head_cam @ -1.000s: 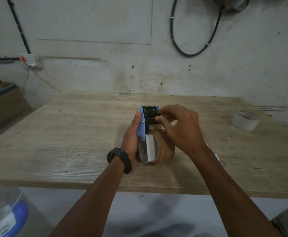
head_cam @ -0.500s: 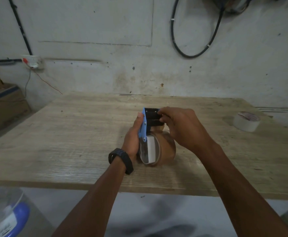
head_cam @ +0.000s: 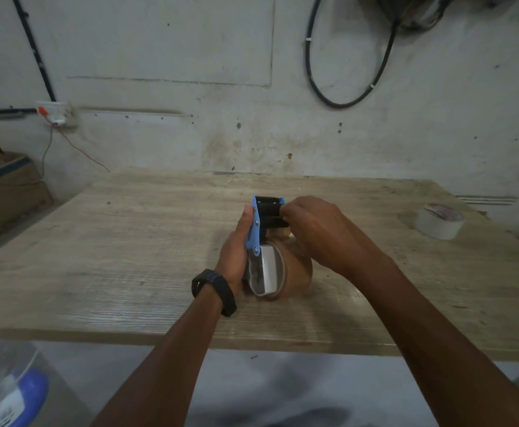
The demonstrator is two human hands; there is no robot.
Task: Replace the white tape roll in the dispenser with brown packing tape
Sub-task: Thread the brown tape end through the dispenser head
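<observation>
Threading brown tape at the cutter head; white roll already out.
Left hand [head_cam: 235, 251] clenched on blue plastic dispenser [head_cam: 256, 229], long axis pointing away, brown packing-tape roll [head_cam: 295, 272] seated nearest. Right hand [head_cam: 319, 232] pinches at black toothed cutter [head_cam: 270, 211]; tape end hidden. White tape roll [head_cam: 439, 221] well apart, right side of wooden table [head_cam: 128, 257].

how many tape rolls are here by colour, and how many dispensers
brown tape roll: 1, mounted in the dispenser
white tape roll: 1, lying on the table
blue dispenser: 1, held by both hands
total: 3
</observation>
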